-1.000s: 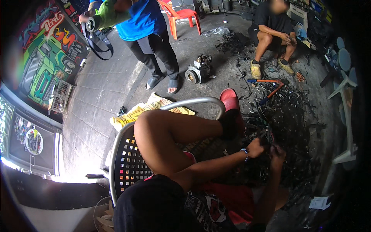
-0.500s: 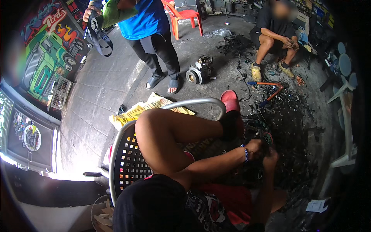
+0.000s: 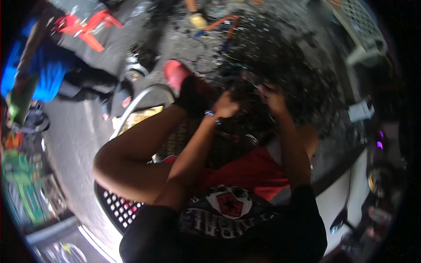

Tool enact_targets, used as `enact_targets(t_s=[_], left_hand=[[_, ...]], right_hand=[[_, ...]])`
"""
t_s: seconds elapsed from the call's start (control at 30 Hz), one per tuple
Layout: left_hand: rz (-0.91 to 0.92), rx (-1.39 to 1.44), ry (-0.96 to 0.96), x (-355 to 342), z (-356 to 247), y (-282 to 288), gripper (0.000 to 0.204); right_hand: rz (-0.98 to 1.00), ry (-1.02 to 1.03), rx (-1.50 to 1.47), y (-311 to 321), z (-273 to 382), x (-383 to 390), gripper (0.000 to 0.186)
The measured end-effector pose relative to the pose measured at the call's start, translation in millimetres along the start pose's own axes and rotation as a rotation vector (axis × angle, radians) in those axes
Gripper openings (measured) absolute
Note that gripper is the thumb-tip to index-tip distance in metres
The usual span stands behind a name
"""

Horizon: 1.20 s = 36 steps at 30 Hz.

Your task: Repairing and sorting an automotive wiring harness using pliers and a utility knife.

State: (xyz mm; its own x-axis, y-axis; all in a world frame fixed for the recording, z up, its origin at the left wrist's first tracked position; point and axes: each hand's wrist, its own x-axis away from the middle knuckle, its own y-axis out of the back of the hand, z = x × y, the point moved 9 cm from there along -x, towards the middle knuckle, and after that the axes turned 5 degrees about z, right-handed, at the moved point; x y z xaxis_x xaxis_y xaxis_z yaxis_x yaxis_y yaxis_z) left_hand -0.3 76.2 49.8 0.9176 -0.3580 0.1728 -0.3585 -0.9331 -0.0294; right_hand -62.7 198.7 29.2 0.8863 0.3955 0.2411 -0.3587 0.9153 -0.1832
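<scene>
My left hand (image 3: pixel 229 104), with a bead bracelet at the wrist, is closed around a dark bundle of wires (image 3: pixel 243 85), blurred by motion, with a few reddish and green strands. My right hand (image 3: pixel 272 95) grips the same bundle just to the right, fingers curled. Both are over dark scrap and short wire pieces (image 3: pixel 298 83) strewn on the floor, beside my bent left leg (image 3: pixel 127 162) and red clog (image 3: pixel 175 72).
A co-worker in blue (image 3: pixel 44 74) stands at left; another's yellow shoe (image 3: pixel 197 20) is ahead beside orange-and-blue long-handled cutters (image 3: pixel 230 24). A red chair (image 3: pixel 90 30), metal machine part (image 3: pixel 136 70), yellow sack (image 3: pixel 136 114) and white plastic furniture (image 3: pixel 359 30) surround my perforated seat (image 3: pixel 118 204).
The view has swung sharply down and turned, blurring the picture. My hands and legs appear higher and more central; the seated co-worker has mostly left the top of the view.
</scene>
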Motion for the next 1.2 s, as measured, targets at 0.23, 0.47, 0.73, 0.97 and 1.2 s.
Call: enact_targets(t_s=[0.23,0.47,0.73,0.97,1.2], left_hand=[[-0.115,0.308,-0.193,-35.0,25.9,-24.0,0.040],[0.053,1.158,-0.250,-39.8,4.4,-46.9,0.052],[-0.522,-0.092,-0.580,-6.0,64.1,36.4,0.012],[-0.293,0.595,-0.320,-29.6,18.8,-42.8,0.021],[-0.196,0.712,-0.323,-37.2,29.9,-34.5,0.026]], right_hand=[[0.182,-0.224,-0.133,5.7,-9.0,20.2,0.013],[0.488,-0.397,-0.351,-14.8,-25.5,29.4,0.015],[0.274,-0.289,0.024,-36.8,-9.1,12.1,0.013],[0.307,-0.219,-0.228,32.5,-17.8,20.0,0.011],[0.277,-0.348,-0.115,21.9,-31.6,13.8,0.011]])
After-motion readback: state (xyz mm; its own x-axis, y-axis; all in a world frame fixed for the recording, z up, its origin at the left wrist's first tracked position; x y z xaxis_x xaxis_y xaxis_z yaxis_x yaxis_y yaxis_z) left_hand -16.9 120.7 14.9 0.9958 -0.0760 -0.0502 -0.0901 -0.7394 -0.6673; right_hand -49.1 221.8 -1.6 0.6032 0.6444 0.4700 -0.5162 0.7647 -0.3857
